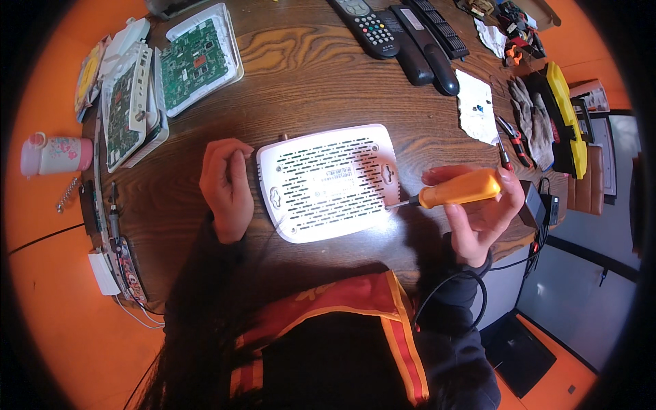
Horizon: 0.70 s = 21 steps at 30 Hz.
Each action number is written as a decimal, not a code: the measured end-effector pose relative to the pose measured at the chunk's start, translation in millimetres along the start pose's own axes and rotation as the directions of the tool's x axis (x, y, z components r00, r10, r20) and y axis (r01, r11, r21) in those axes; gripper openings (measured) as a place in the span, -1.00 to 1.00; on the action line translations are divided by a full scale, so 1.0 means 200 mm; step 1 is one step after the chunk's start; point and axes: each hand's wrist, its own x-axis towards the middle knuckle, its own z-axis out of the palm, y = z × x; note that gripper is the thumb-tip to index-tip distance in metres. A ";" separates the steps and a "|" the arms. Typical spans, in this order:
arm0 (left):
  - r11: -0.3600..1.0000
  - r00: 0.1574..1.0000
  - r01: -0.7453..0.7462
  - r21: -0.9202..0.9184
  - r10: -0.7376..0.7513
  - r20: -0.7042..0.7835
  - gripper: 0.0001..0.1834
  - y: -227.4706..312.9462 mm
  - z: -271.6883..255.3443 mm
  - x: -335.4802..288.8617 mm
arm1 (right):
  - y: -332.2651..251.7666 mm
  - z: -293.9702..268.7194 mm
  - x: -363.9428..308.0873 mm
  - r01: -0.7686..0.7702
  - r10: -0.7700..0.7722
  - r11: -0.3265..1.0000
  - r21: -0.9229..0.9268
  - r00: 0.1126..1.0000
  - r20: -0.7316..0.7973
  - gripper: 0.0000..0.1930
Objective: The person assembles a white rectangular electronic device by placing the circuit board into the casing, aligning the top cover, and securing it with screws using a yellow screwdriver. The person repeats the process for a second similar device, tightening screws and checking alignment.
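A white router housing (328,183) with slotted vents lies flat on the wooden table, its underside facing up. It has screw holes near its corners and two keyhole-shaped mounts. My right hand (482,215) grips a screwdriver (461,189) by its yellow handle, fingers wrapped about it. The screwdriver lies at a low slant, its metal shaft reaching the lower right corner of the housing. Whether the tip sits in a screw hole, I cannot tell. Beside the housing's left edge, my left hand (229,188) rests with curled fingers and holds nothing visible.
Opened white casings with green circuit boards (198,61) lie at the far left. Remote controls (369,27) and black handsets (427,55) are at the back. To the right are a paper scrap (477,106), pliers (514,140), gloves (533,119) and a yellow-black toolbox (566,123).
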 end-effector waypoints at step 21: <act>1.000 1.000 0.014 -0.014 -0.014 0.001 -0.91 0.00 0.00 0.00 | 0.05 0.02 -0.01 0.096 -0.101 0.992 0.078 0.993 0.057 -0.33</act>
